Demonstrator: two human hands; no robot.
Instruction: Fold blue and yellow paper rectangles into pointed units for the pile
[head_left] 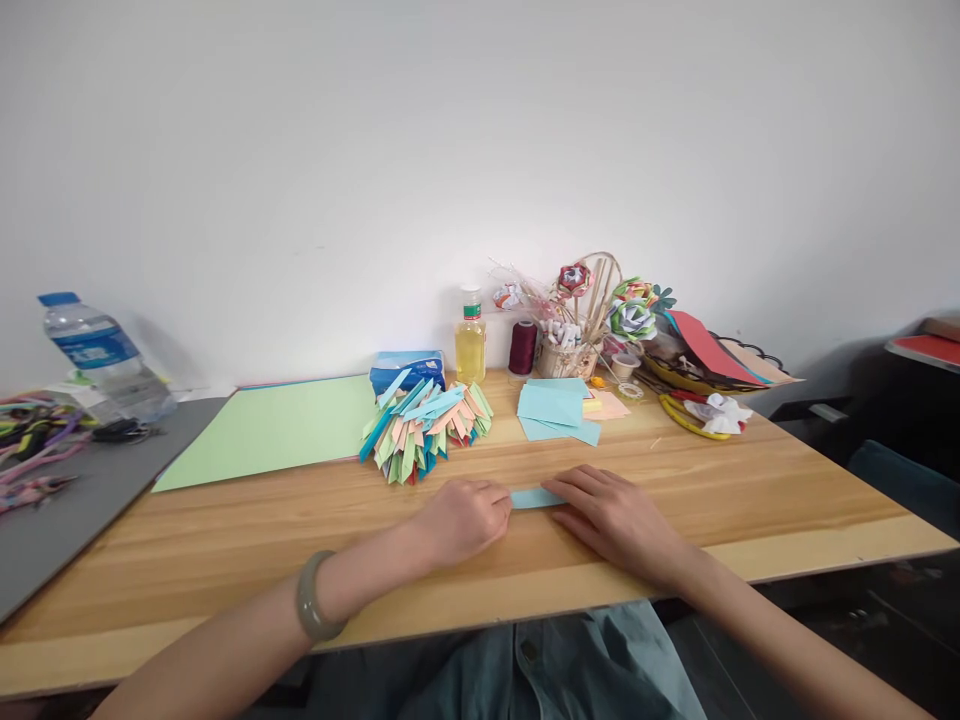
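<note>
Lying flat on the desk as it does, a narrow blue paper strip spans the gap between the person's two hands near the front edge. Its long axis runs from left to right across the person's body—roughly along the desk's front edge, with the right end pitched very slightly away. One end points to the left hand, the other to the right hand; both ends are covered, so only the middle shows.

The left hand is curled in, knuckles up, its fingers over the left end; whether they pinch the paper or just press it, I cannot tell. The right hand lies palm down and spread, its fingers laid over the right end and its thumb apart from them on the near side.

Just beyond the strip sits a loose stack of blue sheets, fanned a little, beside some pale orange paper. Farther left is a spiky heap of folded paper pieces—blue, green and peach—in front of a blue packet. A dark red thread spool stands upright behind the stack.
</note>
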